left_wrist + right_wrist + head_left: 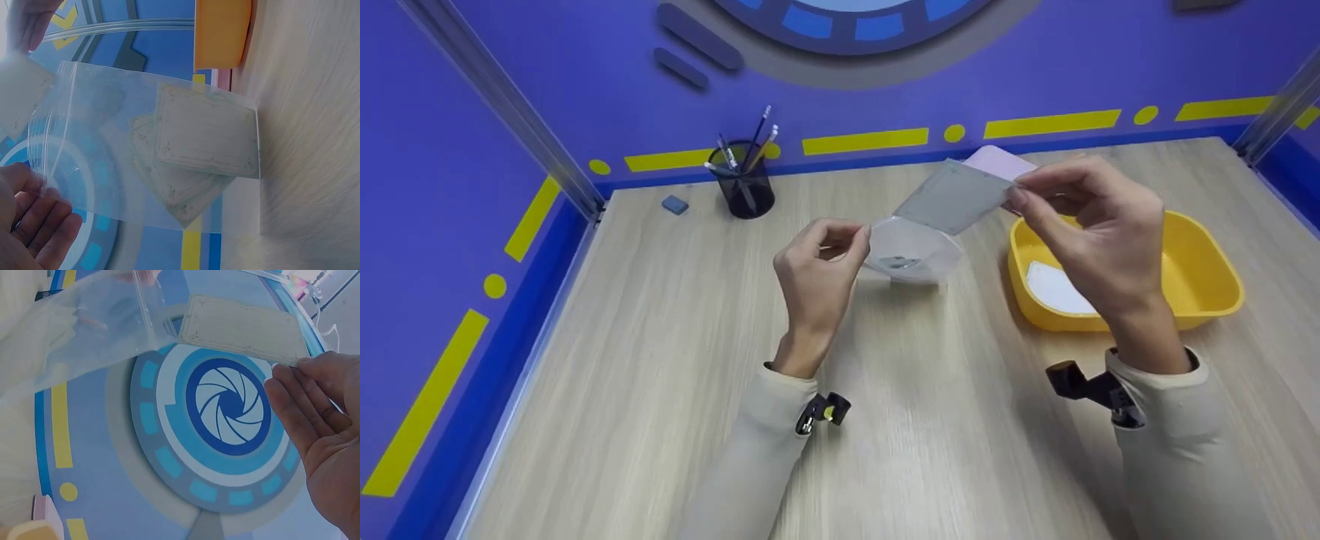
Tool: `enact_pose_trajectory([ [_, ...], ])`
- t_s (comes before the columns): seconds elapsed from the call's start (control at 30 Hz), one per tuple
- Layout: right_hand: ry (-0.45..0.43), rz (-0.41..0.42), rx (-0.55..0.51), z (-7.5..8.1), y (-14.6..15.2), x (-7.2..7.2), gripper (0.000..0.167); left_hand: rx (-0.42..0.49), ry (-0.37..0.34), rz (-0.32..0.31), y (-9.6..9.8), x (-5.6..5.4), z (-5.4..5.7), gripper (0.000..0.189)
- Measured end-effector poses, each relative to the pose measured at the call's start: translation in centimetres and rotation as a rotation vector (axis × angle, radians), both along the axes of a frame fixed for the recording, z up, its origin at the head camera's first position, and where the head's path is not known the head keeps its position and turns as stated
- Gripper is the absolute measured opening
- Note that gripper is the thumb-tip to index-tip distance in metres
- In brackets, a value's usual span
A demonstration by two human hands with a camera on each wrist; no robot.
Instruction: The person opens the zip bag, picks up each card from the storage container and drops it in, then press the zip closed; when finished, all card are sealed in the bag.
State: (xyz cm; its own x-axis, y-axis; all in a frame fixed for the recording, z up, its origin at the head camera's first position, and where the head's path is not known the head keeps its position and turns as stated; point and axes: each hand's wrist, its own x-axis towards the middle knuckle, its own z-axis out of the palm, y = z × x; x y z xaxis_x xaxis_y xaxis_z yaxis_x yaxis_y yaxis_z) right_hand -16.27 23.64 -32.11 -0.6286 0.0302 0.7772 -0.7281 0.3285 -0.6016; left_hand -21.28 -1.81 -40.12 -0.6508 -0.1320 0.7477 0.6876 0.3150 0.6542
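My left hand pinches the mouth edge of a clear zip bag, which hangs down toward the table. Inside the bag, several fanned-out cards with ornate printed borders lie near its bottom, as the left wrist view shows. Between thumb and fingers, my right hand pinches one corner of a pale greyish card with a similar thin border. In the right wrist view that card is tilted, its far end right at the zip edge of the bag.
A yellow basket stands at the right, with a white card inside. Behind the held card is a pink flat-looking object. At the back left are a black mesh cup of pencils and a blue eraser. Purple panels enclose the table.
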Motion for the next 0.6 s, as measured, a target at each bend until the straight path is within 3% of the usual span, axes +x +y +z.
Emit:
enact_pose_trajectory([
  [0.2,0.031,0.069,0.040,-0.4,-0.8,-0.2,0.019,0.009,-0.005,-0.013,0.1,0.1,0.1,0.005],
  [0.6,0.025,0.055,0.167,-1.3,-1.4,-0.9,0.019,0.007,-0.023,-0.008,0.1,0.2,0.1,0.005],
])
